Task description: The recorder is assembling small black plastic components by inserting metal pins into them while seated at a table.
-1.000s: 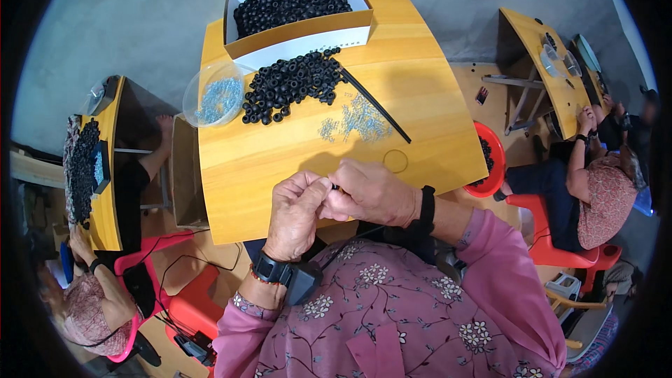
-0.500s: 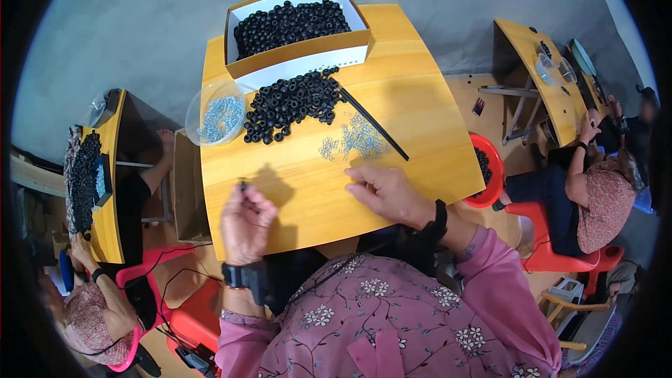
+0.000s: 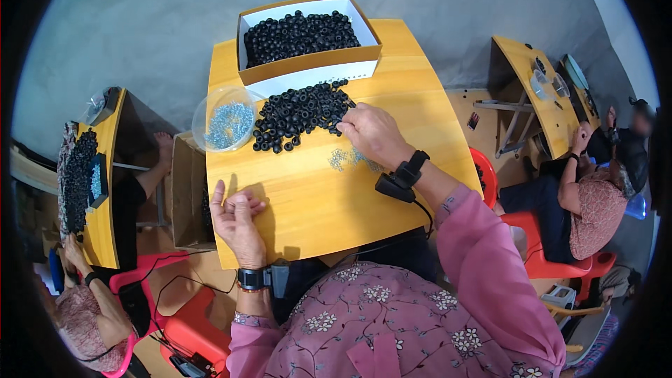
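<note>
From my end I see the two hands well apart, the left hand (image 3: 240,220) with fingers loosely parted over the near left corner of the table (image 3: 336,217). The right hand (image 3: 350,120) has its fingertips at the right edge of the pile of black beads (image 3: 297,115), though I can't tell whether they grip anything. That pile lies before the box (image 3: 311,62), between the tub (image 3: 201,124) and my right hand, with small clear beads (image 3: 339,159) just nearer.
</note>
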A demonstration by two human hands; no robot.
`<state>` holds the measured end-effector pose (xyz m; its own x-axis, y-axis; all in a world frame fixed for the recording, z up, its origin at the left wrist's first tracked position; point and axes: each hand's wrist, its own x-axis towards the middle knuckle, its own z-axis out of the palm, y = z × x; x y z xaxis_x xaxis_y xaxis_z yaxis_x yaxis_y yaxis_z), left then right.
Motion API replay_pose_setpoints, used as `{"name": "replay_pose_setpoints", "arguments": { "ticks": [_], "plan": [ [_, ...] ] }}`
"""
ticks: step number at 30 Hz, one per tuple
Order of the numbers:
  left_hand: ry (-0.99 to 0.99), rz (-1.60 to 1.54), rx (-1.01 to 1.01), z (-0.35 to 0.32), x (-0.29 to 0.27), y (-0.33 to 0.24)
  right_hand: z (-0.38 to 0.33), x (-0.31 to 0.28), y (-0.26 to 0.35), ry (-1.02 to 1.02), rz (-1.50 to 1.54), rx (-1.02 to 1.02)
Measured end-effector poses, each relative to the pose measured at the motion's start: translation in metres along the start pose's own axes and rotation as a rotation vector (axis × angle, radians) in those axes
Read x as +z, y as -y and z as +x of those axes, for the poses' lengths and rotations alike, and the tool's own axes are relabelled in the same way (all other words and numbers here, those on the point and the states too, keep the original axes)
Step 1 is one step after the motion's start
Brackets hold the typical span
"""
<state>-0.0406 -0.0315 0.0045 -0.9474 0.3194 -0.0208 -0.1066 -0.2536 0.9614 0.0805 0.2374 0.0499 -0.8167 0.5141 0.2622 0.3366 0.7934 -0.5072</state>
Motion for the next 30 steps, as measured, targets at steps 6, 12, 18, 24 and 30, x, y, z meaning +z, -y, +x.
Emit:
{"name": "replay_pose_setpoints", "arguments": {
  "ticks": [6, 12, 18, 24, 30],
  "plan": [
    [0.064, 0.097, 0.023, -0.002, 0.002, 0.001, 0.004, 0.011, -0.002, 0.065, -0.101, 0.035],
    [0.071, 0.115, 0.025, -0.001, 0.002, 0.001, 0.000, 0.016, 0.008, 0.062, 0.021, -0.013],
    [0.075, 0.133, 0.035, -0.002, 0.002, 0.002, 0.000, 0.017, 0.003, 0.029, 0.018, 0.001],
    [0.074, 0.158, 0.046, -0.002, 0.004, 0.001, 0.001, 0.012, 0.012, 0.159, -0.058, -0.042],
    [0.087, 0.164, 0.058, 0.000, 0.003, 0.004, -0.001, 0.015, 0.010, 0.107, -0.034, -0.108]
  ]
}}
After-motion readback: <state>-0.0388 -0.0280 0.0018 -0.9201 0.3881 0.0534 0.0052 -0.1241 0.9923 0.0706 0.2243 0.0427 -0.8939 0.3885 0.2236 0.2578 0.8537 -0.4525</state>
